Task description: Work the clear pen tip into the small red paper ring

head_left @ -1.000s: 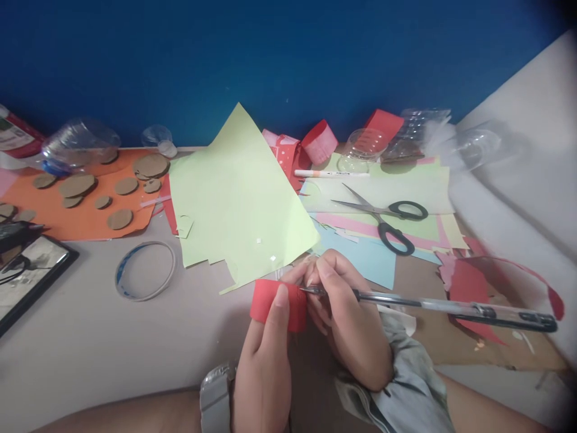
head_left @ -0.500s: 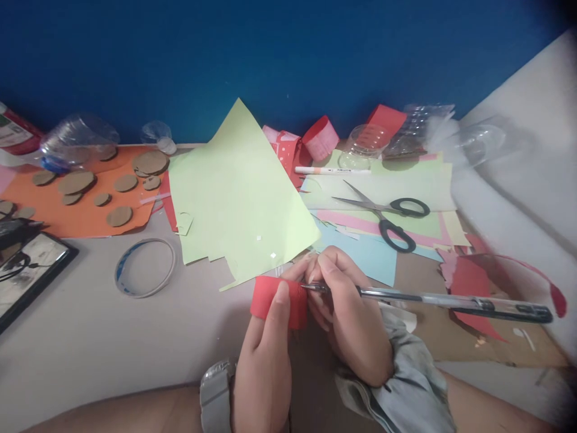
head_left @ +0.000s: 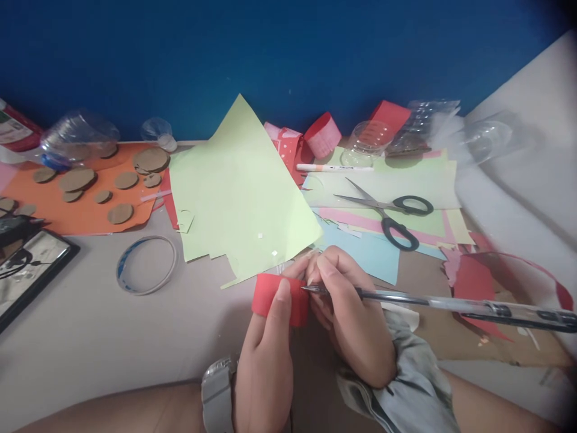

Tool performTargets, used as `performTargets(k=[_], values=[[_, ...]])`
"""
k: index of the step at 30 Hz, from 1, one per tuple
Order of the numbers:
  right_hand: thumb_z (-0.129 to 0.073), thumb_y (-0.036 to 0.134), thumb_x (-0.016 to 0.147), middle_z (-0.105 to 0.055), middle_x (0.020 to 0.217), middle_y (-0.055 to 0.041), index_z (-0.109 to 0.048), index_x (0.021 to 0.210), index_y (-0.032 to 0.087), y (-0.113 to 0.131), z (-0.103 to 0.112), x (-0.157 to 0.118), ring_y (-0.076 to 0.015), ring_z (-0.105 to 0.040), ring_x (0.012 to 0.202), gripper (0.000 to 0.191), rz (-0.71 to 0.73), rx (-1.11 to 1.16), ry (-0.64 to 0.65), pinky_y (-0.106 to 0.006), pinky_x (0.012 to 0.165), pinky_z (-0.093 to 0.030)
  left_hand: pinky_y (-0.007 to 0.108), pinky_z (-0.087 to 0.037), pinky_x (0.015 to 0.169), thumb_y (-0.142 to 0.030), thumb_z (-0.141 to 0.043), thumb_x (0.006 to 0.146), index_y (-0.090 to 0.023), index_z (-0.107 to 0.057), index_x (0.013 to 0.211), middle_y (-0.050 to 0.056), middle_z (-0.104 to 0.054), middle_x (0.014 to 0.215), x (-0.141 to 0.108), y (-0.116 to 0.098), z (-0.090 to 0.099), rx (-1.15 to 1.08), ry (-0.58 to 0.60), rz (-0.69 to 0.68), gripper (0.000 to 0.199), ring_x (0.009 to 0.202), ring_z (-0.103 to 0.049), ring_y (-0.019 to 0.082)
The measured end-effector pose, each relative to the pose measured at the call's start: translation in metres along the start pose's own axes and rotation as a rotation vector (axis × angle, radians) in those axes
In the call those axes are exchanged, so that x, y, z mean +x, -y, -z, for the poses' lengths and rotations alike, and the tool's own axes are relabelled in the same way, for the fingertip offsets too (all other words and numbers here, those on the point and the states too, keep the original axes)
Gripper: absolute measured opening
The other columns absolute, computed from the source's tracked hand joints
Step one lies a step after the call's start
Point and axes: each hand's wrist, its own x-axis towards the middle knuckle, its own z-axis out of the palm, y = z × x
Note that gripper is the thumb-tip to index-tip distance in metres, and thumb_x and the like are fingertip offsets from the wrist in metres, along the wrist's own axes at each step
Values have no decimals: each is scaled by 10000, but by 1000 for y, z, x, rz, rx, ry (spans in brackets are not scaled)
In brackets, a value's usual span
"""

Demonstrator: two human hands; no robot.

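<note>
A red paper piece [head_left: 267, 296], curved like a band, is pinched in my left hand [head_left: 269, 355], with the thumb across its front. My right hand [head_left: 354, 322] is closed round a clear pen [head_left: 406, 299], whose tip touches or nearly touches the right part of the red paper. The pen's long body points right, over the right wrist. My right fingertips meet the paper's right edge; what the curled fingers behind it do is partly hidden. A large light green sheet [head_left: 238, 186] lies just beyond both hands.
Black-handled scissors [head_left: 383, 207] lie open on coloured papers at right. A tape roll [head_left: 146, 264] is on the table [head_left: 135, 343] at left, near a dark-framed device [head_left: 36, 273]. Cardboard discs [head_left: 77, 179] rest on orange paper. Clear plastic pieces [head_left: 365, 141] and red rings [head_left: 322, 135] stand at the back.
The view has shifted slightly. The pen's far end has swung a little down and to the right, while both hands keep their holds on the red paper and the pen.
</note>
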Motion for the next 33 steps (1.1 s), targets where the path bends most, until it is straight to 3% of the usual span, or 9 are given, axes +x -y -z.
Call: performTargets(k=[6,21,28,33], values=[[-713,439,1030,-420,556,82,-578,702,250,-1,2,-2,-107,-288,480,402,0,-16,-14,-239,424,-231,596,-217,1458,-646,-706,1026,-342,-885,1274,18,-783,1542,-1,-1,0,-22,32,-20,430,1672,-473,422],[-682,422,1056,-413,568,78,-554,696,254,-5,5,0,-116,-268,474,418,34,-18,21,-268,430,-241,547,-287,1448,-629,-701,1036,-344,-803,1459,11,-792,1536,0,-3,1,-1,38,-21,520,1671,-482,414],[-635,368,1080,-465,604,66,-577,716,247,-7,7,0,-117,-299,496,388,49,-34,24,-266,440,-236,641,-140,1463,-664,-710,1020,-368,-832,1406,16,-766,1567,2,3,6,-3,26,-19,501,1653,-495,430],[-623,347,1080,-454,604,64,-572,711,247,-7,7,0,-127,-317,518,386,59,-44,15,-274,460,-258,669,-114,1460,-644,-703,1029,-388,-841,1388,6,-773,1553,3,3,4,-29,42,-34,462,1668,-477,423]])
